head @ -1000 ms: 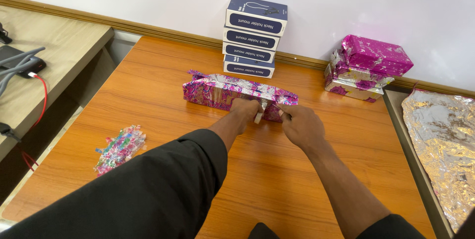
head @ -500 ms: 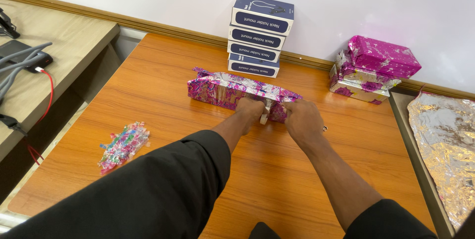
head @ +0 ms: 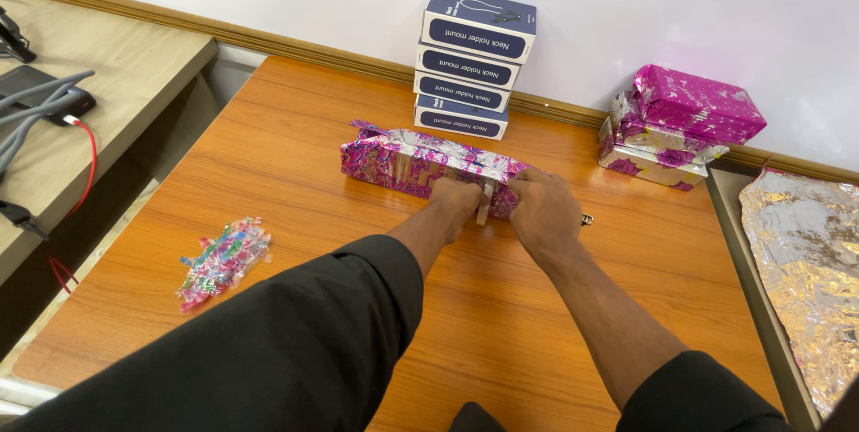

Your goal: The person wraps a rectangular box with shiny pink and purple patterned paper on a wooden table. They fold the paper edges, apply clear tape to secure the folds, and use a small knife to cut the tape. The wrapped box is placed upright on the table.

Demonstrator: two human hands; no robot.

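Pink foil-wrapped box (head: 420, 164) lies mid-table (head: 295, 155), long axis left-right, far end angled slightly toward the wall. Left hand (head: 456, 199) and right hand (head: 544, 208) both pressed closed on its right end, pinching a tape strip (head: 484, 202) between them. Tray (head: 738, 244) at right holds silver foil sheet (head: 805, 262)

A wrapped box (head: 420, 162) lies across the middle of the table (head: 295, 155). The left hand (head: 456, 198) and the right hand (head: 544, 208) rest side by side against its near right end, with a strip of tape (head: 484, 204) between them. Behind the box, against the wall, stands a stack of boxes (head: 470, 61). To the right of that stack sits a pile of wrapped parcels (head: 676, 126). A heap of paper scraps (head: 222, 258) lies near the table's left edge. A foil sheet (head: 805, 262) lies in a tray right of the table. A second desk (head: 80, 101) with cables (head: 45, 105) on it stands to the left.
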